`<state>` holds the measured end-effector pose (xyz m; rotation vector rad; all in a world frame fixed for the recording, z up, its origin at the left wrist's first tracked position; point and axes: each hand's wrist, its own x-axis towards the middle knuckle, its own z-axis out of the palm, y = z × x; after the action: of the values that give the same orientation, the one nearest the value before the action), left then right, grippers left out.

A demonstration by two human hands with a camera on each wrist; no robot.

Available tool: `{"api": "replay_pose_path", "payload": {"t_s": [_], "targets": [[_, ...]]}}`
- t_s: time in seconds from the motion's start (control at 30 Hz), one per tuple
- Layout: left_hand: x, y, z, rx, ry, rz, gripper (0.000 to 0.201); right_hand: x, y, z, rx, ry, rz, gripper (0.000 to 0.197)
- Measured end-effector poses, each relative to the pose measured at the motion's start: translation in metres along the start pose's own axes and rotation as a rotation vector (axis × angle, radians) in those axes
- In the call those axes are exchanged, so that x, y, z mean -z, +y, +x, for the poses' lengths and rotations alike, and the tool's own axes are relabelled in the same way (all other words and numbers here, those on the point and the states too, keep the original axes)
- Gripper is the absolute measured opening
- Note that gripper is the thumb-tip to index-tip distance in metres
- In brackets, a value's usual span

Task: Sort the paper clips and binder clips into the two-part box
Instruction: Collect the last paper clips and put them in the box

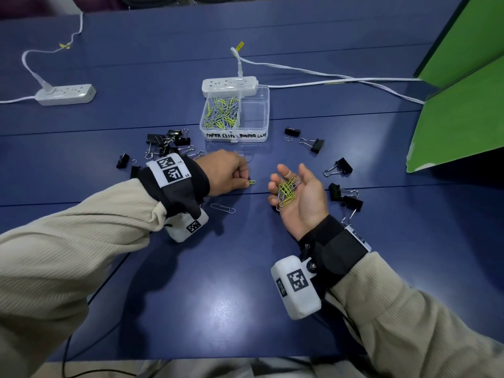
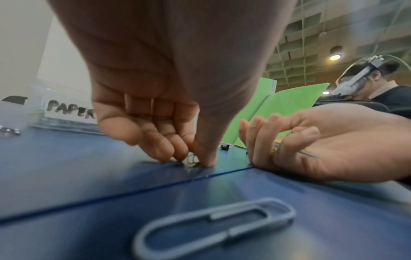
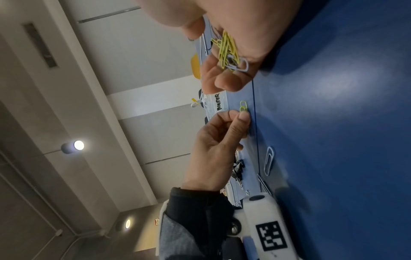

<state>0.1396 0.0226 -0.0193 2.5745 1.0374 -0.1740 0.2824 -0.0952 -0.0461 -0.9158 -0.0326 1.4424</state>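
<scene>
My left hand (image 1: 245, 180) is knuckles-up on the blue table and pinches one end of a green paper clip (image 1: 252, 183) that lies flat there; the left wrist view shows thumb and fingertips (image 2: 203, 158) pressed down at it. My right hand (image 1: 287, 180) lies palm-up beside it, fingers curled around several yellow-green and grey paper clips (image 1: 285, 191). A grey paper clip (image 1: 223, 208) lies loose near my left wrist. The clear two-part box (image 1: 262, 132) stands beyond; its left half holds many paper clips (image 1: 222, 113), its right half is bare. Black binder clips (image 1: 166, 143) lie left, others (image 1: 341, 192) right.
One white power strip (image 1: 229, 86) touches the box's back edge, another (image 1: 65, 94) lies far left, with white cables (image 1: 341, 80) running across the table. A green folded board (image 1: 463, 105) stands at the right. The table's front edge is near my body.
</scene>
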Motion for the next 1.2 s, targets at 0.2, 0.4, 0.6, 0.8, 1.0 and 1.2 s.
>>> {"api": "replay_pose_path", "payload": {"t_s": [0.2,0.4,0.6,0.8,1.0,1.2], "targets": [[0.007,0.0,-0.011,-0.029,0.102,-0.029,0.013,-0.003,-0.002,-0.003,0.044,-0.018,0.004,0.04],[0.023,0.041,-0.016,-0.195,0.205,-0.196,0.013,-0.006,-0.001,-0.004,-0.005,-0.098,0.076,0.049],[0.024,0.052,-0.019,-0.269,0.242,-0.124,0.009,-0.004,-0.001,-0.003,-0.041,-0.09,0.102,0.051],[0.026,0.004,-0.05,-0.174,0.133,0.04,0.012,-0.002,-0.002,-0.004,-0.066,0.005,0.034,0.041],[-0.002,-0.014,-0.07,-0.122,0.009,0.154,0.021,-0.003,0.007,-0.006,-0.101,-0.078,-0.05,0.043],[-0.004,-0.014,-0.07,-0.115,-0.038,0.041,0.012,-0.004,0.008,-0.008,-0.092,-0.11,-0.035,0.042]]}}
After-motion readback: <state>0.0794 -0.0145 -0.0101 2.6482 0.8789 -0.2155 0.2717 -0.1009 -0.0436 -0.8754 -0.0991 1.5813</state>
